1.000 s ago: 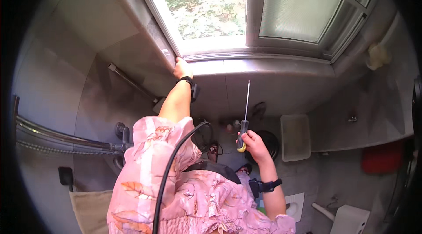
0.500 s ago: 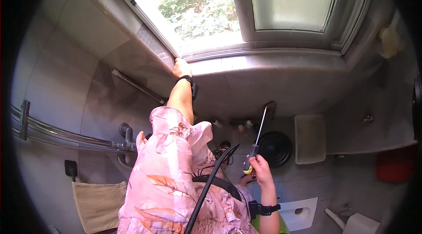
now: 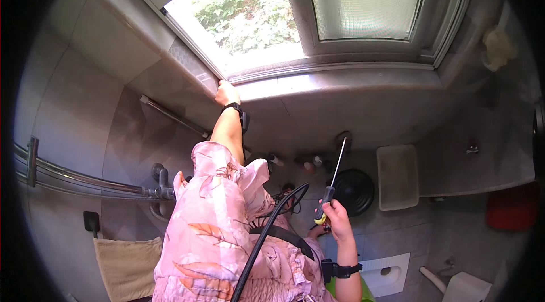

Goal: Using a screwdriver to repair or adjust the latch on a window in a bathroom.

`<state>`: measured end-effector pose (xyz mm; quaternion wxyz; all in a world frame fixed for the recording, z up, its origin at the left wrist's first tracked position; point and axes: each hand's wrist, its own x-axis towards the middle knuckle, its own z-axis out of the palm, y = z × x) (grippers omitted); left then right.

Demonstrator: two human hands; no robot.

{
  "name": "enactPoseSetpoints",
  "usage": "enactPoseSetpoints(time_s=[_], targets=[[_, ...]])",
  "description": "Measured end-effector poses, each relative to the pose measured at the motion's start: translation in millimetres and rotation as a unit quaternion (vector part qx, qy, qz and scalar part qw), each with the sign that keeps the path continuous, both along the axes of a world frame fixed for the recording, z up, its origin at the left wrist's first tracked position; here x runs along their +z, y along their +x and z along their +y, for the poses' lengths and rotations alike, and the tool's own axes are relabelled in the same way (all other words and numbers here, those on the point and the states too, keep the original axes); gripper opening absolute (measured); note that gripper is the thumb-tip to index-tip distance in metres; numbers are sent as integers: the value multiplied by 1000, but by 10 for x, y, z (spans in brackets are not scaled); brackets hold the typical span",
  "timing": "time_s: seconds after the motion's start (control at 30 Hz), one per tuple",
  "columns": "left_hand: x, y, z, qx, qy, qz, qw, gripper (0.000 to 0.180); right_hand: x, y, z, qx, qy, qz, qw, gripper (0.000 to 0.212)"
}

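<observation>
My left hand [image 3: 227, 93] reaches forward to the lower left corner of the window frame [image 3: 272, 76]. Its fingers are curled together against the sill edge, and whatever they may hold there is hidden. In my right hand [image 3: 336, 219] is a screwdriver [image 3: 326, 200] with a black and yellow handle. The long metal shaft points up and away, its tip apart from the window, in front of the wall below the sill. A black strap circles each wrist.
A black cable [image 3: 264, 234] hangs before my body. Beyond lie a black round basin [image 3: 353, 193], a pale rectangular tub [image 3: 397, 178] and a squat toilet [image 3: 392, 273]. At left are a metal rail [image 3: 85, 177] and a beige towel [image 3: 128, 262]; a red container [image 3: 514, 208] stands right.
The view has shifted slightly, so the window sits a little further left. My left hand stays at the frame corner, and the right hand still grips the screwdriver.
</observation>
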<state>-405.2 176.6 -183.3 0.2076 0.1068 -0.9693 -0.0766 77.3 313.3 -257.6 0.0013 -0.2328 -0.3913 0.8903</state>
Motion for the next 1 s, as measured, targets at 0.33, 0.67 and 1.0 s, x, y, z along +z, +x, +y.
enactPoseSetpoints(time_s=[0.33,0.67,1.0], targets=[[-6,-17,30,-9,-7,-21,1000,20,-58,31,13,16,2,-11,1000,32],[31,38,18,-15,0,0,1000,18,-103,8,-28,13,-40,-4,999,27],[-65,-58,0,-26,-39,26,999,18,-252,20,-127,19,-58,-2,998,27]])
